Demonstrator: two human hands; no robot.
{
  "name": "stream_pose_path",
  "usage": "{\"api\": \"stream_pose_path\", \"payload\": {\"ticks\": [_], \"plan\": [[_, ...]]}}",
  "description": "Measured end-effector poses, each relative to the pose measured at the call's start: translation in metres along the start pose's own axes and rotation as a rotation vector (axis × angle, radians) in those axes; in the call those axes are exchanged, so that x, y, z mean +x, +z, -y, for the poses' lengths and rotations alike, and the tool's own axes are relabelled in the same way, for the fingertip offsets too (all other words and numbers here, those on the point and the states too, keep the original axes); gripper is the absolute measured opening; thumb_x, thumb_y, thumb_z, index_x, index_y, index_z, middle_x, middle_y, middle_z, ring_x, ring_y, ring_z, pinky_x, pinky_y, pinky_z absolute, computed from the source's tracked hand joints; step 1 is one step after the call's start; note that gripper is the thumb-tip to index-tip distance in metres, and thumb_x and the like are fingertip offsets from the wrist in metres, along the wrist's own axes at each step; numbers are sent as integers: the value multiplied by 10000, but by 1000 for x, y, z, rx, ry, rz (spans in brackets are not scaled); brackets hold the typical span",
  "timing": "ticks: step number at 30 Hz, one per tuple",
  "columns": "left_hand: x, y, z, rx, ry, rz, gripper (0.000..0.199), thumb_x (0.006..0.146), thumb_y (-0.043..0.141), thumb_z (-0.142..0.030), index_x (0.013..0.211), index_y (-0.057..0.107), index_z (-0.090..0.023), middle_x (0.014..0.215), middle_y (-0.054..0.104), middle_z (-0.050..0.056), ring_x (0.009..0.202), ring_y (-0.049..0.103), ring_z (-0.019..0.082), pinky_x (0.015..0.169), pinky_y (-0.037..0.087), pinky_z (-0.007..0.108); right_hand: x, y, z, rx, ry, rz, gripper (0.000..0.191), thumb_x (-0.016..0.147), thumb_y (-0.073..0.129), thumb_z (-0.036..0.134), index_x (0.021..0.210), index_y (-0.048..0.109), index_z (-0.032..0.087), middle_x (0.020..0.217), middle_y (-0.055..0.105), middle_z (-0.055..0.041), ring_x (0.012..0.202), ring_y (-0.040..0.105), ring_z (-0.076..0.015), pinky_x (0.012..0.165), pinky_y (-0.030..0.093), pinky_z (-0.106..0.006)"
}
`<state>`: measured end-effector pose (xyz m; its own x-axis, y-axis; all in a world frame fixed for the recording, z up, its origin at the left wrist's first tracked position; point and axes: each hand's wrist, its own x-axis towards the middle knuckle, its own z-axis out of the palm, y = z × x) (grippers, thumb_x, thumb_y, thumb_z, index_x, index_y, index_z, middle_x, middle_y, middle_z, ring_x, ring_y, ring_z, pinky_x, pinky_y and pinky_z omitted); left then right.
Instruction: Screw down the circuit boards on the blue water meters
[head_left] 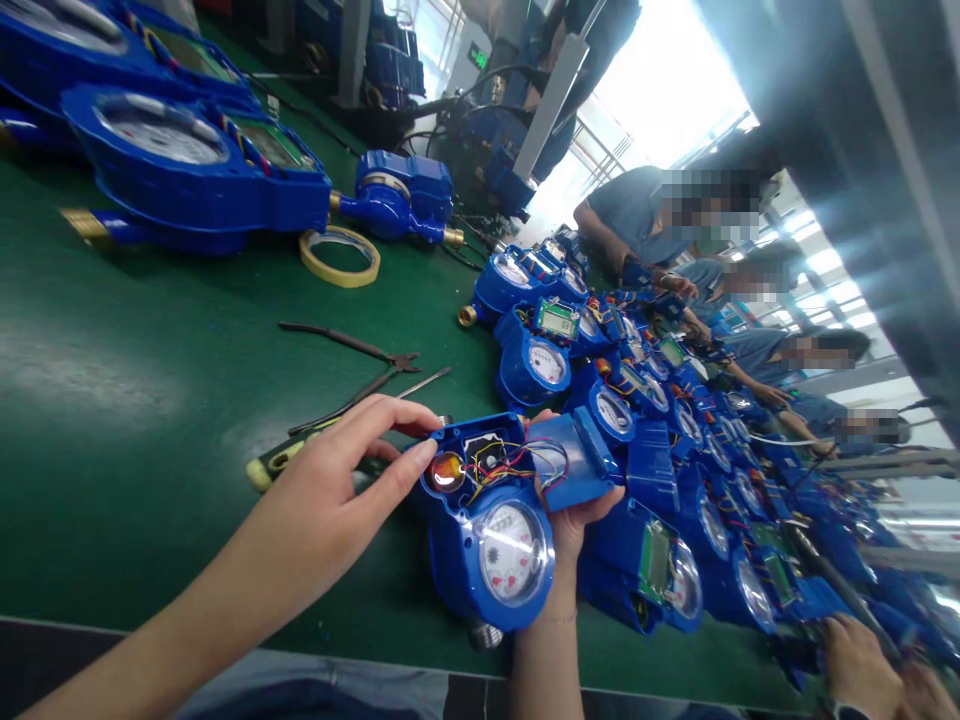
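Near the green tabletop's (150, 400) edge, the left hand's (322, 490) fingers touch the open, round-dialled blue plastic meter (457, 570) (gripping or not, I cannot tell); the right hand's (571, 525) fingers grasp its blue plastic cover (574, 465) alongside, probably keeping the thin coloured wires (510, 460) slack.

Blue water meter (491, 545), its wired compartment open, tilted above the green table (150, 450).

Sole cam, on the person's head, faces fwd & down w/ a tilt, L hand (330, 490) & R hand (574, 520) close, green bench (150, 370) stretching off R, bright window (675, 80) far.
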<state>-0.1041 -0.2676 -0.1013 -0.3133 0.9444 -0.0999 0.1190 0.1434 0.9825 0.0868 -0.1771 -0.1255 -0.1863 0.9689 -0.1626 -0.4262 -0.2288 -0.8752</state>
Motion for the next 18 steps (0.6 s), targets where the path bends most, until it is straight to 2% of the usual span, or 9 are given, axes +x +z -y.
{"api": "stream_pose_path", "payload": {"ticks": [5,10,16,18], "plan": [[0,2,-3,34,32,-19,257,873,500,-500,1014,598,-310,1030,655,-19,851,644,182,766,517,302,0,2,3,22,8,15,807,641,553,855,1221,589,296,1106,673,-56,1226,514,-287,1082,351,-520],[1,4,-5,76,98,-47,241,890,480,-468,996,605,-291,1033,636,-10,857,632,179,772,516,302,-1,0,9,11,55,19,804,677,521,847,1219,594,257,1092,676,-61,1198,533,-290,1065,376,-510],[0,3,-8,115,152,-45,238,905,472,-431,1004,602,-258,1016,633,1,881,624,180,751,506,295,-7,5,16,10,-45,-2,622,835,553,669,1334,480,307,1157,655,-31,1145,579,-246,1048,402,-470],[5,2,-10,181,216,-61,237,911,470,-414,1006,598,-239,1013,633,9,882,618,181,778,497,310,-8,7,17,2,-95,9,615,860,547,635,1361,442,295,1152,655,-42,1132,586,-239,1038,411,-465]]}}
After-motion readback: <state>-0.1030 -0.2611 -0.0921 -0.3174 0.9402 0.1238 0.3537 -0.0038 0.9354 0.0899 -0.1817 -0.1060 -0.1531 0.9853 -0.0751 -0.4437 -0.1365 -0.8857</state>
